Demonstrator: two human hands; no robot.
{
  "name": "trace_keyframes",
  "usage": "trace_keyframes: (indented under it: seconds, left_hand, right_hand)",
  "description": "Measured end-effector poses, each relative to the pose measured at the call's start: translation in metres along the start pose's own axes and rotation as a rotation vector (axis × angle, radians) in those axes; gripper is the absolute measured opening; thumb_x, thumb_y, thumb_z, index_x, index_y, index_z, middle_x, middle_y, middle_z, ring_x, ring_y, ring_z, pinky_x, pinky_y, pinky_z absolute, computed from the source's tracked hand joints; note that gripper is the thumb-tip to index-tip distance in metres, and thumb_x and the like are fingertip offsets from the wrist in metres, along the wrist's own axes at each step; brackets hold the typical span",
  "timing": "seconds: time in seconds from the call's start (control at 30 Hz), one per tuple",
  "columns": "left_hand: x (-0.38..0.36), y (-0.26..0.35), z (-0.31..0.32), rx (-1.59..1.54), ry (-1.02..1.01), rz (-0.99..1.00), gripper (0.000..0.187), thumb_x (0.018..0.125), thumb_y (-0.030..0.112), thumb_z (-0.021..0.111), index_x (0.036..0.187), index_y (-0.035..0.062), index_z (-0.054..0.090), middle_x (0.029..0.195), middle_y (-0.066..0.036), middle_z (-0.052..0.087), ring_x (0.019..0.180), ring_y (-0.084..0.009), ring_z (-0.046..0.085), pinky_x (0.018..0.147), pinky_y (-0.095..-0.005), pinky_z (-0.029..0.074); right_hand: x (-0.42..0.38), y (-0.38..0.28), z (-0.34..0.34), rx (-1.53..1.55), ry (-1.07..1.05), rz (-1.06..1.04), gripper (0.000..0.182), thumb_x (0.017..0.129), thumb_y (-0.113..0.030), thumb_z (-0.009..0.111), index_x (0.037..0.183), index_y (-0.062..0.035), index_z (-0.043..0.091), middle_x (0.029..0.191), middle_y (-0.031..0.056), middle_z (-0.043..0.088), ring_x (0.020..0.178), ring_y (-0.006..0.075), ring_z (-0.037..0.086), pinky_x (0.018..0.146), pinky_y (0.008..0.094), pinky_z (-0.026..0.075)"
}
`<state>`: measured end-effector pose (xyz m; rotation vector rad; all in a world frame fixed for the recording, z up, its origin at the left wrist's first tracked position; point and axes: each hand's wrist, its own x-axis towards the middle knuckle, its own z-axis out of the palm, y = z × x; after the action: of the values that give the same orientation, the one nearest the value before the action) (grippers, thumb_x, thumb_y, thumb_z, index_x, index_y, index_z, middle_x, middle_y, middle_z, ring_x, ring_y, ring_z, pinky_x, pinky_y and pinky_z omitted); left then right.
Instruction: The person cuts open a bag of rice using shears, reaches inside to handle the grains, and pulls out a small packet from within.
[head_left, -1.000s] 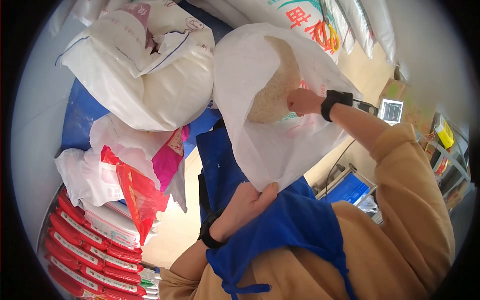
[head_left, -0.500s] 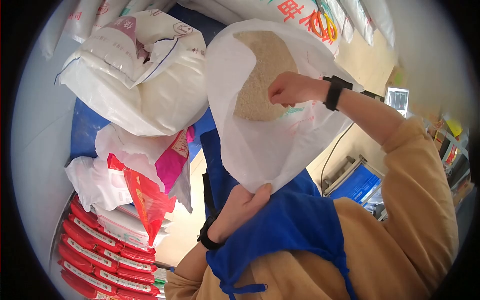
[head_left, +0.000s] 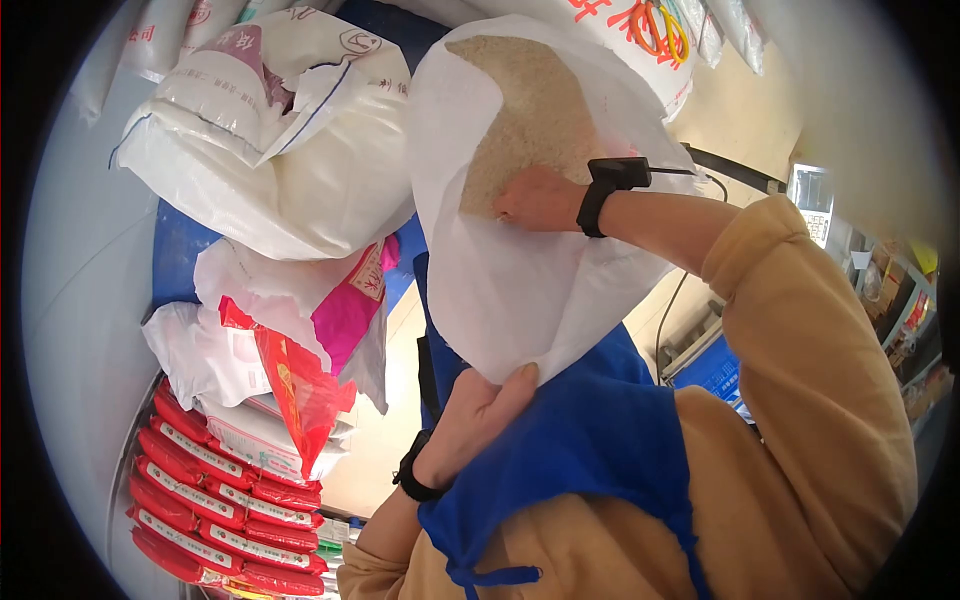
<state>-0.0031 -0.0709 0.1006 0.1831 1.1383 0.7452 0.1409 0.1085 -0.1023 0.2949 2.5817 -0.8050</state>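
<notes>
A big white sack (head_left: 540, 300) stands open before me, with pale brown grain (head_left: 530, 110) inside. My left hand (head_left: 485, 415) pinches the sack's near rim between thumb and fingers. Inside the sack, my right hand (head_left: 540, 200) rests at the lower edge of the grain. Its fingers are curled and partly hidden, and whether any grain is in them cannot be made out. Both wrists wear black bands.
Left of the sack is another opened white sack (head_left: 300, 190). Below it lie torn pink and red bags (head_left: 300, 380) and stacked red packets (head_left: 210, 500). Orange and yellow scissor handles (head_left: 660, 30) show at the top, and a blue-topped item (head_left: 710, 370) stands at right.
My right hand has moved down and left, from above the grain to its lower edge. My left hand keeps its hold on the rim. The view has shifted slightly.
</notes>
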Motion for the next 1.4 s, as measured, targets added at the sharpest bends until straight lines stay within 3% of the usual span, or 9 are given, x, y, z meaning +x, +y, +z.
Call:
trace_keyframes:
  seconds: [0.5,0.7,0.83,0.93,1.07,1.13,1.2,1.3,1.4]
  left_hand:
    - [0.000,0.000,0.003,-0.021,-0.007,-0.028,0.034,0.094,0.027,0.050,0.107,-0.0038,0.057,0.086,-0.004,0.059,0.079,-0.0105,0.050,0.071,-0.0257,0.043]
    - [0.001,0.001,0.005,-0.017,0.030,0.007,0.031,0.093,0.025,0.050,0.101,-0.0036,0.057,0.080,-0.002,0.057,0.074,-0.0101,0.049,0.068,-0.0258,0.042]
    - [-0.002,-0.003,-0.002,-0.045,-0.005,-0.094,0.023,0.093,0.022,0.054,0.107,0.0036,0.054,0.076,0.004,0.051,0.063,-0.0043,0.041,0.055,-0.0213,0.033]
    - [-0.001,0.003,0.004,-0.038,0.052,-0.011,0.016,0.093,0.021,0.054,0.094,0.0050,0.053,0.067,0.005,0.046,0.058,-0.0044,0.038,0.052,-0.0218,0.028]
    - [0.000,0.017,0.000,0.039,0.068,0.014,0.025,0.092,0.019,0.052,0.075,0.0013,0.054,0.063,0.002,0.048,0.059,-0.0066,0.043,0.054,-0.0239,0.035]
    - [0.000,0.024,-0.001,0.137,0.056,0.027,0.025,0.092,0.018,0.051,0.074,0.0019,0.053,0.062,0.002,0.048,0.058,-0.0062,0.042,0.053,-0.0238,0.035]
    - [-0.001,0.024,0.000,0.155,0.075,0.009,0.026,0.093,0.019,0.051,0.073,0.0020,0.053,0.061,0.003,0.047,0.058,-0.0061,0.042,0.052,-0.0240,0.034]
    - [-0.002,0.026,0.001,0.173,0.080,-0.029,0.027,0.093,0.018,0.050,0.071,0.0025,0.052,0.060,0.003,0.046,0.057,-0.0057,0.041,0.052,-0.0237,0.033]
    - [0.000,0.028,0.003,0.127,0.074,-0.028,0.028,0.093,0.018,0.050,0.069,0.0030,0.050,0.059,0.004,0.045,0.056,-0.0052,0.039,0.051,-0.0232,0.032]
  right_hand:
    - [0.001,-0.010,-0.001,-0.108,-0.078,-0.094,0.012,0.078,-0.012,0.052,0.089,-0.0115,0.057,0.077,0.0088,0.061,0.073,0.0302,0.064,0.062,0.0421,0.050]
    - [-0.001,-0.014,-0.031,0.268,-0.089,0.214,0.012,0.084,-0.017,0.050,0.088,-0.0115,0.060,0.080,0.0124,0.063,0.079,0.0316,0.062,0.069,0.0418,0.048]
    - [-0.014,-0.001,-0.071,0.513,0.176,0.280,0.017,0.085,-0.023,0.050,0.092,-0.0111,0.060,0.083,0.0106,0.064,0.080,0.0296,0.061,0.070,0.0391,0.047]
    - [-0.032,0.013,-0.107,0.551,0.313,0.344,0.021,0.086,-0.027,0.051,0.096,-0.0118,0.061,0.084,0.0078,0.065,0.079,0.0251,0.062,0.072,0.0356,0.048]
    - [-0.053,0.039,-0.144,0.470,0.461,0.533,0.025,0.087,-0.031,0.054,0.100,-0.0112,0.062,0.086,0.0029,0.065,0.075,0.0172,0.061,0.074,0.0301,0.048]
    - [-0.057,0.053,-0.171,0.623,0.662,0.438,0.016,0.086,-0.021,0.060,0.094,-0.0072,0.062,0.089,0.0030,0.066,0.089,0.0115,0.059,0.081,0.0282,0.046]
    - [-0.057,0.058,-0.193,0.450,0.794,0.420,0.026,0.088,-0.033,0.060,0.094,-0.0077,0.059,0.077,0.0036,0.064,0.069,0.0159,0.057,0.062,0.0290,0.046]
    - [-0.050,0.039,-0.207,0.467,0.746,0.327,0.037,0.088,-0.038,0.062,0.113,-0.0118,0.057,0.086,0.0075,0.067,0.071,0.0203,0.062,0.060,0.0319,0.048]
    - [-0.016,0.033,-0.180,0.406,0.468,0.251,0.019,0.083,-0.022,0.055,0.089,-0.0042,0.059,0.078,0.0073,0.062,0.072,0.0224,0.059,0.070,0.0345,0.047]
